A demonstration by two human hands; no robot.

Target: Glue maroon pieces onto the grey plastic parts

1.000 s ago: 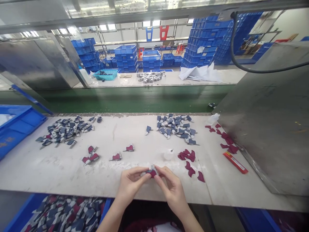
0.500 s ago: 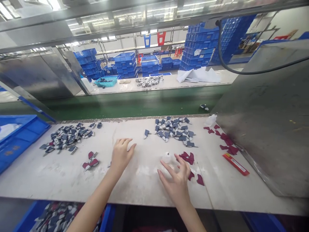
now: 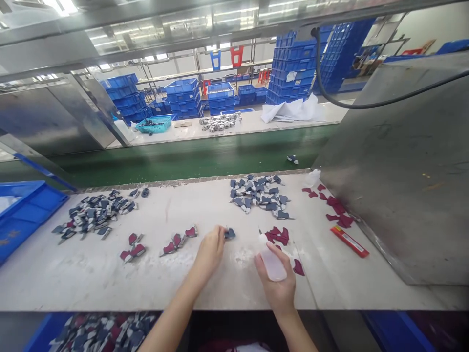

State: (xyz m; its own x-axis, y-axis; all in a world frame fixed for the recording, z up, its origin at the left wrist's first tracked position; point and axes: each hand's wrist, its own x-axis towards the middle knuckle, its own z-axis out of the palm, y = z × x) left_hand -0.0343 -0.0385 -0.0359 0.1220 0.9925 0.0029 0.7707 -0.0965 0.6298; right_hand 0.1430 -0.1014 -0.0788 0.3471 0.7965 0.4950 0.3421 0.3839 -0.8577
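In my left hand (image 3: 211, 250) a small dark blue and grey plastic part (image 3: 229, 233) is pinched between the fingertips, just above the table. My right hand (image 3: 280, 286) is wrapped round a translucent squeeze bottle (image 3: 273, 264), tilted with its thin needle tip pointing up and away. Maroon pieces (image 3: 280, 236) lie right behind and beside the bottle, some partly hidden by my hand. Beyond them is a loose pile of blue and grey parts (image 3: 258, 193). To the left of my left hand sit several maroon and grey parts (image 3: 178, 240) in a short row.
A larger pile of parts (image 3: 97, 212) lies at the left, near a blue bin (image 3: 32, 210). At the right are a red packet (image 3: 350, 242), more maroon pieces (image 3: 339, 210) and a metal panel (image 3: 403, 171). The green conveyor belt (image 3: 183, 164) runs behind the table.
My right hand has taken hold of the squeeze bottle that stood on the table. My left hand has moved right and now grips a blue and grey part. The view has shifted slightly.
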